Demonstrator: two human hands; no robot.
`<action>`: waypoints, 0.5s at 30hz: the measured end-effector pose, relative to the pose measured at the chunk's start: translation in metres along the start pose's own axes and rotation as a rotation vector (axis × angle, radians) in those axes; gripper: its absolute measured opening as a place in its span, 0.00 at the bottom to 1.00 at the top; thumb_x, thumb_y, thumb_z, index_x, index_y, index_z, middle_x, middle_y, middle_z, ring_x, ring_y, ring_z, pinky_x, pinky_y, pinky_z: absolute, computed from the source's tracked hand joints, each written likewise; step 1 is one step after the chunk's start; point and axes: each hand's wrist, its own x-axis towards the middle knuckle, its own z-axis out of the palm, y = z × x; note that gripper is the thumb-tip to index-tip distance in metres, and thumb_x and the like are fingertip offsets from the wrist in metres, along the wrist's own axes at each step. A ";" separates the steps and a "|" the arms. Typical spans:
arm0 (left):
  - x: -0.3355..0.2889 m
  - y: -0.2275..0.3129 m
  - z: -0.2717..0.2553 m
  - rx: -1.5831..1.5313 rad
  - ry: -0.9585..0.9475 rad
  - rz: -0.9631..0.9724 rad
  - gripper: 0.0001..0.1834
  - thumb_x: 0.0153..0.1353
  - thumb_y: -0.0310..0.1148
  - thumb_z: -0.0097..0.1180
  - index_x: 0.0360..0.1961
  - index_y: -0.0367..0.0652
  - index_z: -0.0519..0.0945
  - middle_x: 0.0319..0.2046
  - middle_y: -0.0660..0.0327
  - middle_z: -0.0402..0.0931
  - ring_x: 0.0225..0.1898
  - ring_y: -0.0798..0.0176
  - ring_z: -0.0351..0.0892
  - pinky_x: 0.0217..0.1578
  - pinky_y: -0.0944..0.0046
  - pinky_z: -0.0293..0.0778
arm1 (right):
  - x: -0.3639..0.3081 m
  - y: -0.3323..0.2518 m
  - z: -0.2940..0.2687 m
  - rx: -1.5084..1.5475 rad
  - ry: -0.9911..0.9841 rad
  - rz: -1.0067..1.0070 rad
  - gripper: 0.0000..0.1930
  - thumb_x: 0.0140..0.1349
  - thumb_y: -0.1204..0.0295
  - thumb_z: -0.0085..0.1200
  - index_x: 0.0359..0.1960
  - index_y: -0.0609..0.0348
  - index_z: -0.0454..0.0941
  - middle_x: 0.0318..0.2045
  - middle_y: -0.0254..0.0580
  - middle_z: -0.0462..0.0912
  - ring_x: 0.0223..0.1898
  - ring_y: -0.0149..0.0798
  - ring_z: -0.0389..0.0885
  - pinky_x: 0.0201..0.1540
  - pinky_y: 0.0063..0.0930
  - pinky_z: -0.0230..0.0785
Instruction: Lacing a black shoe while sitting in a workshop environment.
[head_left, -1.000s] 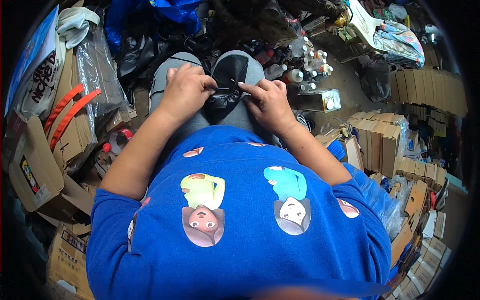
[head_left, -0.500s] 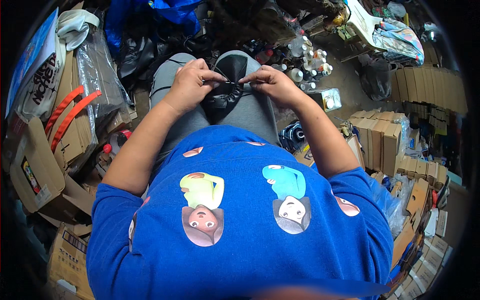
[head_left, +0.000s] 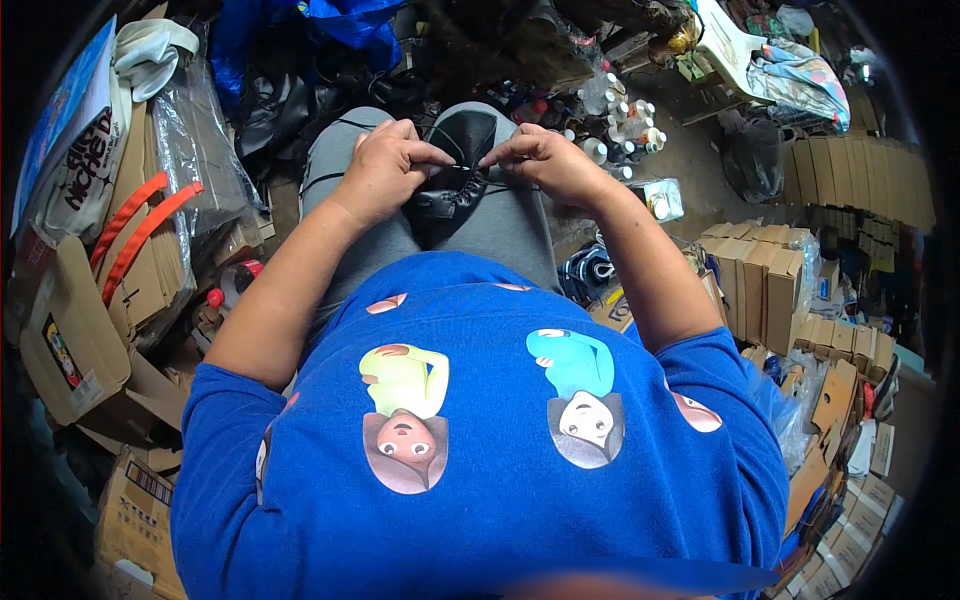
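Farther out than a second ago, at the black leather piece (head_left: 472, 138) lying roughly lengthwise away from us on our thighs (head_left: 505, 228), our right hand (head_left: 548, 168) faces our left hand (head_left: 388, 168), both about equally near, fingers gathered, though we cannot tell what they pinch.

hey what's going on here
A person in a blue shirt has a black leather-like piece on their lap, over grey trousers. The left hand and right hand meet over it, fingertips close but apart. Something thin and pale shows between them, too small to identify. Plastic bottles stand on the floor ahead to the right, with stacked cardboard nearer.
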 end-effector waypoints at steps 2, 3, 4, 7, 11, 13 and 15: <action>0.000 0.000 0.000 0.015 0.014 0.020 0.10 0.47 0.30 0.62 0.31 0.59 0.86 0.23 0.66 0.68 0.34 0.61 0.68 0.39 0.60 0.63 | 0.000 -0.002 -0.001 -0.009 -0.003 0.006 0.13 0.56 0.78 0.53 0.41 0.49 0.83 0.31 0.32 0.69 0.36 0.30 0.69 0.42 0.22 0.64; 0.001 0.001 0.000 0.015 0.014 0.020 0.10 0.47 0.30 0.62 0.31 0.59 0.86 0.23 0.66 0.68 0.34 0.61 0.68 0.39 0.60 0.63 | 0.000 -0.002 -0.001 -0.019 -0.006 0.012 0.13 0.56 0.78 0.54 0.42 0.49 0.83 0.30 0.32 0.69 0.36 0.30 0.69 0.42 0.22 0.64; 0.001 0.002 0.000 0.021 0.008 0.031 0.09 0.47 0.31 0.62 0.31 0.59 0.86 0.23 0.66 0.69 0.33 0.61 0.69 0.39 0.60 0.64 | 0.000 -0.002 -0.002 -0.019 -0.006 0.012 0.13 0.56 0.78 0.54 0.42 0.49 0.83 0.30 0.32 0.69 0.36 0.30 0.69 0.42 0.22 0.64; 0.004 0.001 0.001 0.010 -0.015 0.046 0.09 0.47 0.32 0.63 0.31 0.58 0.86 0.23 0.65 0.71 0.33 0.61 0.70 0.37 0.60 0.66 | 0.001 0.005 -0.003 0.029 -0.041 0.029 0.16 0.53 0.76 0.55 0.43 0.44 0.84 0.31 0.37 0.73 0.38 0.34 0.73 0.45 0.25 0.67; 0.013 -0.005 0.005 -0.066 -0.082 0.031 0.08 0.47 0.32 0.63 0.31 0.56 0.86 0.25 0.64 0.73 0.33 0.60 0.73 0.37 0.61 0.69 | 0.006 0.019 -0.005 0.154 -0.114 0.043 0.15 0.55 0.77 0.55 0.44 0.49 0.83 0.32 0.34 0.73 0.38 0.30 0.72 0.44 0.23 0.66; 0.019 -0.008 0.008 -0.093 -0.106 0.033 0.09 0.47 0.29 0.63 0.32 0.53 0.86 0.24 0.63 0.71 0.31 0.61 0.72 0.35 0.63 0.68 | 0.010 0.025 -0.006 0.160 -0.139 0.037 0.14 0.56 0.76 0.56 0.44 0.52 0.82 0.33 0.32 0.74 0.37 0.29 0.71 0.42 0.22 0.65; 0.025 -0.012 0.013 -0.119 -0.129 0.035 0.11 0.47 0.25 0.63 0.33 0.51 0.85 0.23 0.62 0.70 0.30 0.62 0.70 0.34 0.65 0.68 | 0.013 0.026 -0.005 0.164 -0.158 -0.027 0.14 0.56 0.77 0.56 0.45 0.52 0.82 0.32 0.31 0.73 0.36 0.28 0.71 0.42 0.22 0.65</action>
